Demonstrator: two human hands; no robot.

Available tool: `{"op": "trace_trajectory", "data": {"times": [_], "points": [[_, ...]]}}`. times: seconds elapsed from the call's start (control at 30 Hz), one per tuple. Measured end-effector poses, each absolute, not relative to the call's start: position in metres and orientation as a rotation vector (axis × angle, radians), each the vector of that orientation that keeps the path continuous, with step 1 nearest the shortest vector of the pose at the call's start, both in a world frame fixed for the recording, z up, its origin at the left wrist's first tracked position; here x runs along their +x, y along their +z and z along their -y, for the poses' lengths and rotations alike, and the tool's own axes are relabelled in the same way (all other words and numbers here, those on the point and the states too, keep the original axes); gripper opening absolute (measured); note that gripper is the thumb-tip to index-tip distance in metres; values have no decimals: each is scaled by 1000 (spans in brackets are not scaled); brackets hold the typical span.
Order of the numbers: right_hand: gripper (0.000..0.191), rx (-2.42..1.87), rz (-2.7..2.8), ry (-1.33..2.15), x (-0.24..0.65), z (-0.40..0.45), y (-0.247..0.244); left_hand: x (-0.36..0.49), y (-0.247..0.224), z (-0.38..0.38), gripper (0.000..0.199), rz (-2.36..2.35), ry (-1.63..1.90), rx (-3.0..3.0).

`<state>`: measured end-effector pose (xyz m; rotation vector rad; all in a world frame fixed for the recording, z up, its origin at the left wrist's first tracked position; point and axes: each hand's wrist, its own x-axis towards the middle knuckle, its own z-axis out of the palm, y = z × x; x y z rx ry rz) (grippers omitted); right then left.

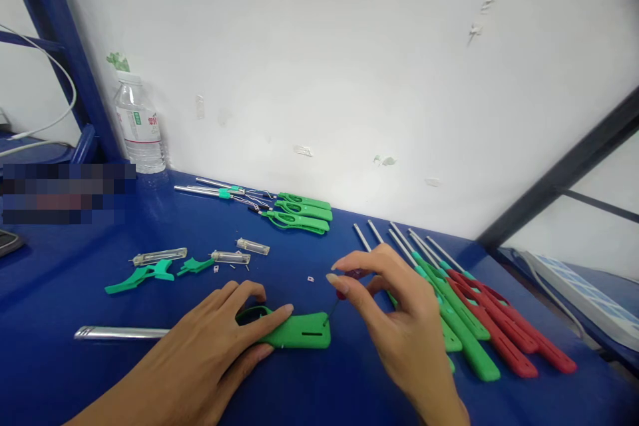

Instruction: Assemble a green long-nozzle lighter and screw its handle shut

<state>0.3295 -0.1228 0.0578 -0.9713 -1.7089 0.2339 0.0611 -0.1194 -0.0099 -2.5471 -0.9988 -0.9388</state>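
A green lighter (304,331) with a long silver tube lies flat on the blue table (349,386), its tube pointing left. My left hand (219,339) presses on the lighter near its trigger opening, thumb and fingers around the body. Above the lighter's right end, my right hand (399,313) pinches a small screwdriver (342,294) with a dark red handle. The screwdriver's thin tip meets the hole at that end of the green body.
Several green and red lighters (509,326) lie at the right. Opened green handles (302,213) rest by the wall. Clear fuel tanks (160,256), teal pieces (140,276) and a tiny part (310,279) lie nearer. A water bottle (140,126) stands back left.
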Motion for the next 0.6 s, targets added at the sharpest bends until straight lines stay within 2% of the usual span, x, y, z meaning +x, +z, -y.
{"op": "trace_trajectory", "data": {"times": [0.6], "points": [[17, -943, 1689, 307, 324, 124, 61, 58, -11, 124, 37, 1031, -904, -2592]]}}
